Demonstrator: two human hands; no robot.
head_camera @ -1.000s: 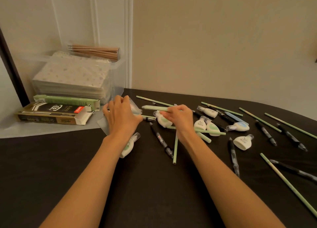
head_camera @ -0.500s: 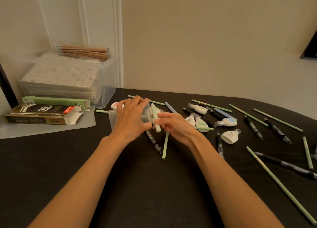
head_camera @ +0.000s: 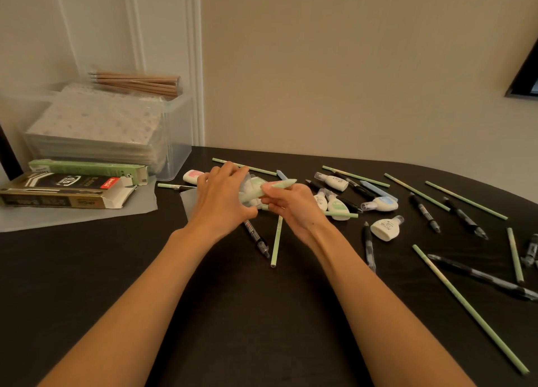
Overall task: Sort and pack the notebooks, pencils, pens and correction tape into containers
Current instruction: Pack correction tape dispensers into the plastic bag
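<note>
One view only, a wide-angle head camera worn by the person. It looks forward and down across the black desk (head_camera: 87, 270) toward the far beige wall (head_camera: 349, 66), which fills the upper half. The camera sits close, so both forearms enter from the near bottom edge and fill the lower frame. Frame centre lands on the left hand (head_camera: 221, 200) and right hand (head_camera: 294, 209), holding a clear bag (head_camera: 247, 188) and a green pen (head_camera: 279, 185). The clear storage box (head_camera: 174, 142) sits far left. The desk's far edge bows from lens distortion. The right border cuts off the scattered pens (head_camera: 477, 273).
</note>
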